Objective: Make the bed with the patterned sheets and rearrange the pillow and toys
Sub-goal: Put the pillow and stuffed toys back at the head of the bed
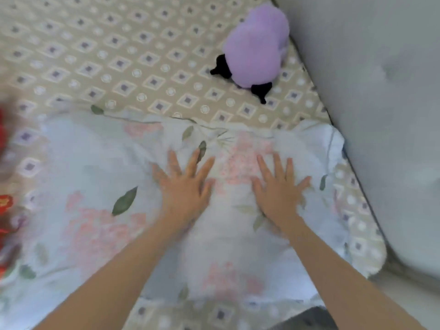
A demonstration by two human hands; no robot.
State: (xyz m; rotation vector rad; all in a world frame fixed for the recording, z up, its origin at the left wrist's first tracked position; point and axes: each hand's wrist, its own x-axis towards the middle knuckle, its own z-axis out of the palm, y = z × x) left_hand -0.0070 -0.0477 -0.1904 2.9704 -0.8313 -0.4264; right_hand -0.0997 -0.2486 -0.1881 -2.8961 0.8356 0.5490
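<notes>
Pillow step: left hand (184, 184) and right hand (278, 186) lie flat, fingers spread, gripping nothing, pressing the floral pillow (119, 177) on the patterned sheet (100, 55) near the grey headboard (381, 91); purple plush toy (256, 46) sits apart (untouched). Next, likely: smooth the pillow, square it to the headboard, then place the toy.

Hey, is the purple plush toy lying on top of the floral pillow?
No, the purple plush toy lies on the diamond-patterned sheet beyond the floral pillow, apart from it.

On bed (95, 55): floral pillow (95, 175); purple toy (254, 48)
</notes>
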